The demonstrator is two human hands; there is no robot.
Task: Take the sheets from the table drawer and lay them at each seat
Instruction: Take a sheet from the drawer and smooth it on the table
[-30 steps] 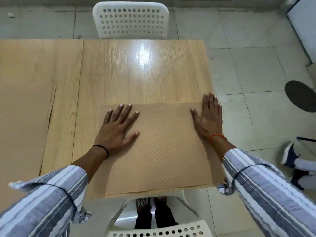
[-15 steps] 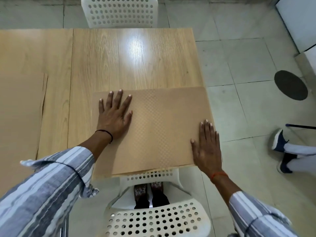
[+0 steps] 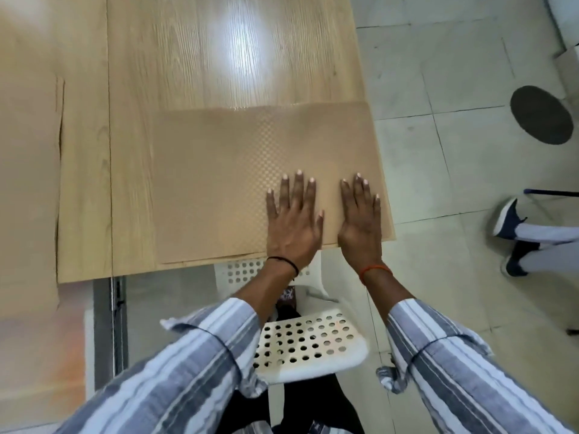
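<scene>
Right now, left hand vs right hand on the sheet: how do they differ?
The left hand lies further in on the sheet; the right hand lies by the sheet's right edge, near the table corner. The left wrist wears a black band, the right wrist an orange one. The left hand's fingers are spread wider; the right hand's lie closer together. Both rest flat, palms down, fingers straight, side by side at the sheet's near edge.

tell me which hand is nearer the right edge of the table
Right. The right hand lies flat on the sheet close beside the table right edge; the left hand lies flat just inboard of it, farther from that edge.
</scene>
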